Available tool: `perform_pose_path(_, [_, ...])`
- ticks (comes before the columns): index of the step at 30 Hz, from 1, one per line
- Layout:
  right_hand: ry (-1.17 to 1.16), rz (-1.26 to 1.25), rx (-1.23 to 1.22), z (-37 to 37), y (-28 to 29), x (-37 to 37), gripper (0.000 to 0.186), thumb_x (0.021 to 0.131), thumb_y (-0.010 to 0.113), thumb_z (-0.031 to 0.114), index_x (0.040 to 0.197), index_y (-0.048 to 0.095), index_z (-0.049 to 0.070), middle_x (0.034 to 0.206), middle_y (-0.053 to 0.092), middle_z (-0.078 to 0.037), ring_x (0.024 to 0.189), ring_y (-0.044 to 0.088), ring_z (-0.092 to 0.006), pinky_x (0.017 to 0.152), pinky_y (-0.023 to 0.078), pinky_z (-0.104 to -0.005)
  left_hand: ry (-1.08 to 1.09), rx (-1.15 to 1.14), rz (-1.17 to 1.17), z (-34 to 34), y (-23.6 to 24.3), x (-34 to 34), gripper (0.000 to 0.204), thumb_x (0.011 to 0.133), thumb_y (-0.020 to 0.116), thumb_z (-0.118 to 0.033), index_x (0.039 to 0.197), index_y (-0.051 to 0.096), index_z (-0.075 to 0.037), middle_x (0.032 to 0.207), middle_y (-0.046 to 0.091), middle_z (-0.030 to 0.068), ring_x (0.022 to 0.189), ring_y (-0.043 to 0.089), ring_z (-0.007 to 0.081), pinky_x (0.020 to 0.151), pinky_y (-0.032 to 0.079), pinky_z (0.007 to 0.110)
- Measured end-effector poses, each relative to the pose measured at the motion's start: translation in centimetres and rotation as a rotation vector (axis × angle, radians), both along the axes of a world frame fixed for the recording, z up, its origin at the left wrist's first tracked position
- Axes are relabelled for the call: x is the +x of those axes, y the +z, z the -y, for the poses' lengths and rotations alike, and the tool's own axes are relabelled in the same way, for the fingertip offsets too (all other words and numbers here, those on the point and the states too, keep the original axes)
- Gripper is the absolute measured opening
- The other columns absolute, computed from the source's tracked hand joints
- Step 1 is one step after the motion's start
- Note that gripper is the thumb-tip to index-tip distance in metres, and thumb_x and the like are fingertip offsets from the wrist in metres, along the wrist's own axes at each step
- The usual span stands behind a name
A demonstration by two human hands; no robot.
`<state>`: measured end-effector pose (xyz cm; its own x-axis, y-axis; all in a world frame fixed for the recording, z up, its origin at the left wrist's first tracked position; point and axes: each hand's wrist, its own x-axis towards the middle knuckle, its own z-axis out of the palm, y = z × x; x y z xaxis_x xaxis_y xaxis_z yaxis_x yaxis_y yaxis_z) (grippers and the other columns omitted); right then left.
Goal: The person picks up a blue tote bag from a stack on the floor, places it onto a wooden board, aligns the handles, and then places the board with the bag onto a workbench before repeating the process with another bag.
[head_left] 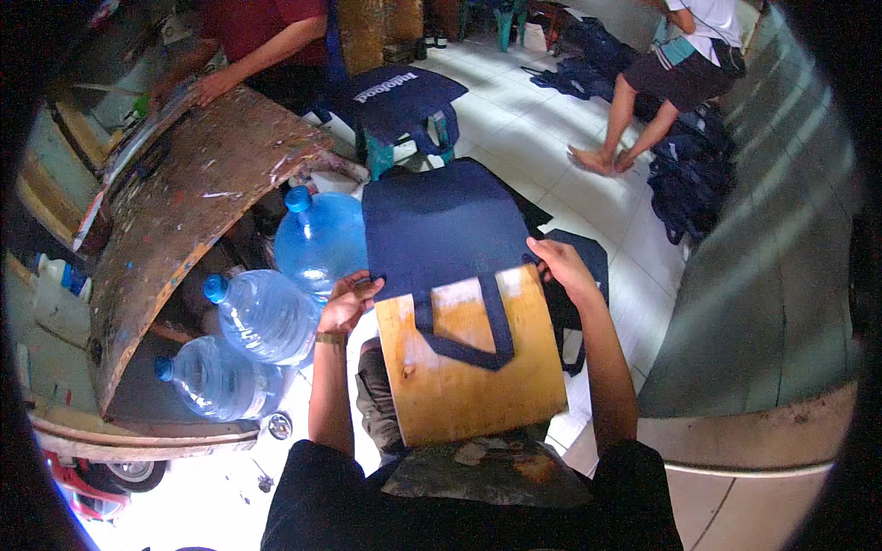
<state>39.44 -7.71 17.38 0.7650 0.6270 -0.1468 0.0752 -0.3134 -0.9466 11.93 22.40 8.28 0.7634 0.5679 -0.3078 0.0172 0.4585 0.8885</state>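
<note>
A navy cloth tote bag (441, 225) stretches out in front of me, its strap handle looping back over a yellowish wooden board (478, 395). That board slopes down to my lap, and the bag's mouth edge lies across its far end. At the bag's near left corner, my left hand (351, 301) is closed with the cloth edge pinched between thumb and fingers. My right hand (562, 266) pinches the near right corner beside the board's edge. Whether the board's far part is inside the bag or under it, I cannot tell.
Three big blue-tinted water bottles, one a large jug (322, 239), stand left beside a paint-stained worktable (202, 184). A person in a dark red shirt (266, 28) works there. More navy bags lie on a green stool (381, 156) and the floor. Another person's bare feet (597, 158) are at right.
</note>
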Motion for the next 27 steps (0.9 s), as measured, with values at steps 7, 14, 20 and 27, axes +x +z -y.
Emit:
perform_pose_path(7, [0.160, -0.123, 0.054, 5.3, 1.2, -5.6, 0.027, 0.084, 0.069, 0.029, 0.072, 0.061, 0.007, 0.064, 0.050, 0.005, 0.060, 0.045, -0.0047, 0.053, 0.031, -0.0234, -0.182, 0.055, -0.005, 5.4, 4.1, -6.2, 0.028, 0.083, 0.069, -0.003, 0.107, 0.056, -0.004, 0.095, 0.066, 0.0068, 0.085, 0.064, 0.0142, 0.073, 0.052, 0.026])
perform_pose_path(14, [0.469, -0.305, -0.135, 18.1, -1.1, -14.9, 0.023, 0.078, 0.078, 0.019, 0.089, 0.068, 0.002, 0.085, 0.066, -0.002, 0.080, 0.058, -0.0096, 0.076, 0.046, -0.0273, -0.413, -0.155, -0.063, 14.9, 5.3, -16.3, 0.056, 0.069, 0.078, -0.017, 0.113, 0.051, 0.004, 0.107, 0.061, 0.0116, 0.102, 0.060, 0.0191, 0.093, 0.049, 0.035])
perform_pose_path(20, [0.426, -0.085, 0.032, 13.4, 2.4, -13.0, 0.017, 0.079, 0.074, 0.012, 0.091, 0.067, 0.001, 0.086, 0.066, -0.003, 0.082, 0.058, -0.0112, 0.078, 0.045, -0.0269, -0.202, -0.002, 0.373, 14.0, 9.8, -17.7, 0.044, 0.074, 0.078, -0.021, 0.101, 0.052, 0.002, 0.101, 0.061, 0.0083, 0.097, 0.061, 0.0164, 0.093, 0.049, 0.033])
perform_pose_path(27, [0.357, -0.011, 0.517, -8.7, 11.9, -14.2, 0.028, 0.087, 0.069, 0.019, 0.105, 0.059, 0.000, 0.088, 0.055, 0.004, 0.079, 0.051, -0.0038, 0.069, 0.042, -0.0187, 0.584, 0.673, 0.134, 9.0, 21.1, -19.5, 0.026, 0.092, 0.054, -0.001, 0.117, 0.051, 0.006, 0.106, 0.065, 0.0110, 0.098, 0.060, 0.0121, 0.087, 0.045, 0.024])
